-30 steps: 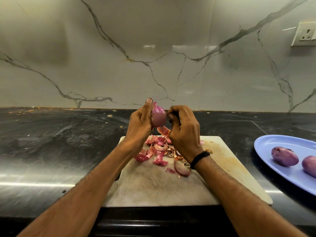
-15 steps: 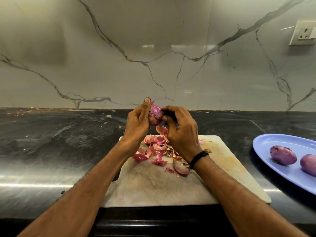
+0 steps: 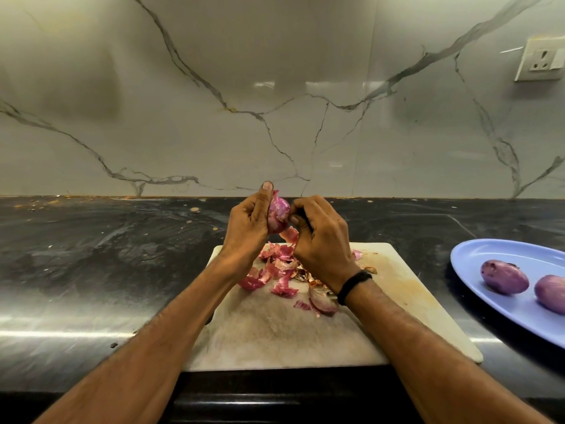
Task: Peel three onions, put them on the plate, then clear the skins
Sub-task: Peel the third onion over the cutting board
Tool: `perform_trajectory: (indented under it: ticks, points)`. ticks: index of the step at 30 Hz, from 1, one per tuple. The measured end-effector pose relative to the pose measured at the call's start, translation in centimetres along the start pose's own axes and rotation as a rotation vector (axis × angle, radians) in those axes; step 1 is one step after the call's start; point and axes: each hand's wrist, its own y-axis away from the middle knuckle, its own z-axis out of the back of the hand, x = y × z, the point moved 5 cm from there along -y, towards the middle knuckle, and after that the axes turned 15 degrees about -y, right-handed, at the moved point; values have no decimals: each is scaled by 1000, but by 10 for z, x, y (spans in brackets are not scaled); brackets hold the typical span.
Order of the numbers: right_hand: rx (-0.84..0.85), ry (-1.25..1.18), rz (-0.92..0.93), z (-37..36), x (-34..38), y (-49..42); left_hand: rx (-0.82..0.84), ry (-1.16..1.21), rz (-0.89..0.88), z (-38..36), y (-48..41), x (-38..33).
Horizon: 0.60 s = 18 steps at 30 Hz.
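Observation:
My left hand [image 3: 247,228] grips a small red onion [image 3: 278,214] above the far edge of a pale cutting board [image 3: 275,328]. My right hand [image 3: 321,240] pinches a strip of skin [image 3: 290,234] that hangs from the onion's right side. A pile of pink and brown skins [image 3: 281,267] lies on the board under both hands. Two peeled onions, one [image 3: 504,280] beside the other [image 3: 552,293], rest on a blue plate [image 3: 501,252] at the right.
The board sits on a dark, smeared stone counter [image 3: 107,264] with crumbs along the back. A marble-pattern wall [image 3: 275,102] rises behind it, with a socket [image 3: 539,61] at the upper right. The counter's front edge runs under my forearms.
The onion has turned a little in my left hand. My right fingers have shifted on its side and a loose strip of skin now hangs lower from it.

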Motion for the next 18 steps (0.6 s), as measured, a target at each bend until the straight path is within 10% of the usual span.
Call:
perform_trajectory:
  ticks: [9,18]
  points:
    - [-106,-388,-495,13,-20,-4,-68,91,-31,1,-6,0]
    - [-171,-234,-308,15,-13,-4,-18,132,-88,1,-9,3]
